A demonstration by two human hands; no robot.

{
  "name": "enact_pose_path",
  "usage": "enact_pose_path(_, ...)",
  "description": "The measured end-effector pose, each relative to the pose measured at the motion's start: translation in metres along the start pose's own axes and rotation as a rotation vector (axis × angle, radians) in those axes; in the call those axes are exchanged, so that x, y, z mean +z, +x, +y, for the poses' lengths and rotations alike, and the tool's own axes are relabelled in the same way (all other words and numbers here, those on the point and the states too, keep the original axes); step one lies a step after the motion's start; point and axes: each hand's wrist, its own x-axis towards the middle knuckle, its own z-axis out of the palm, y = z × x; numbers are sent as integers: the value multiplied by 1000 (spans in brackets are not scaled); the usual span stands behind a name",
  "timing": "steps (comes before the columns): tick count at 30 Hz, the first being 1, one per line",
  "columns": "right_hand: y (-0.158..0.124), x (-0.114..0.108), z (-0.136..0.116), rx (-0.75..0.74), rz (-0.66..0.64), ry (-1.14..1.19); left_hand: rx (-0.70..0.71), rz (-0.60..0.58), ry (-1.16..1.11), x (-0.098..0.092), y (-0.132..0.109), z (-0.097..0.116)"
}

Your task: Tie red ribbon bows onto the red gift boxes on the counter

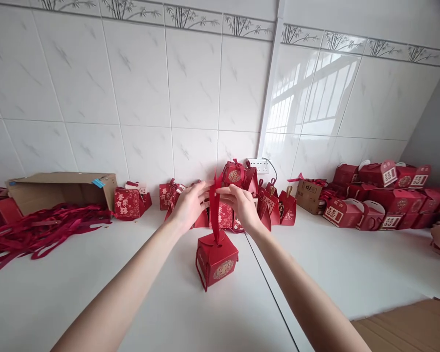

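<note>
A small red gift box [220,261] with a gold round emblem stands on the white table, a red cord hanging down its side. From the slot in its top a red ribbon [214,215] rises straight up between my hands. My left hand [191,203] is at the ribbon's left, fingertips closed in at its upper part. On the other side my right hand [241,201] pinches the ribbon with thumb and fingers. Part of the ribbon's top end is hidden by the fingers.
Several finished-looking red boxes [267,205] stand behind my hands by the tiled wall. At left lie loose red ribbons [47,227] before a cardboard box [62,188]. Stacked red boxes [374,205] fill the right, with cardboard [407,325] at the near right corner.
</note>
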Motion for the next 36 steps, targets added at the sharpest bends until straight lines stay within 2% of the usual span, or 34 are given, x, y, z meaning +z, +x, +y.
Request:
enact_pose_path(3,-4,0,-1,11,41,7,6,-19,5,3,-6,2)
enact_pose_path(5,-11,-11,-8,9,67,-18,33,32,-13,-6,-11,8)
enact_pose_path(7,-20,-30,-21,-15,61,-86,106,101,-3,-25,-18,21)
enact_pose_path(10,-32,-59,-37,-27,36,-206,231,175,102,-64,-27,37)
enact_pose_path(12,-35,-69,-35,24,17,-290,213,185,205,-84,-30,35)
enact_pose_path(14,-36,-67,-20,114,-57,-415,127,144,353,-91,-31,17)
enact_pose_path(17,-39,-50,15,198,-205,-622,27,26,615,-81,-36,-31)
enact_pose_path(19,-44,-38,36,169,-256,-735,36,-41,749,-71,-41,-62)
enact_pose_path(22,-56,-29,56,100,-276,-846,68,-61,875,-63,-48,-88)
enact_pose_path(26,-74,-29,59,29,-287,-948,61,-104,1035,-66,-57,-88)
enact_pose_path(30,-88,-26,43,-7,-369,-1042,19,-202,1180,-61,-71,-77)
enact_pose_path(33,-92,-23,33,-1,-422,-1104,-3,-150,1242,-49,-82,-77)
enact_pose_path(36,-94,-22,33,-4,-440,-1125,77,-121,1297,-40,-88,-81)
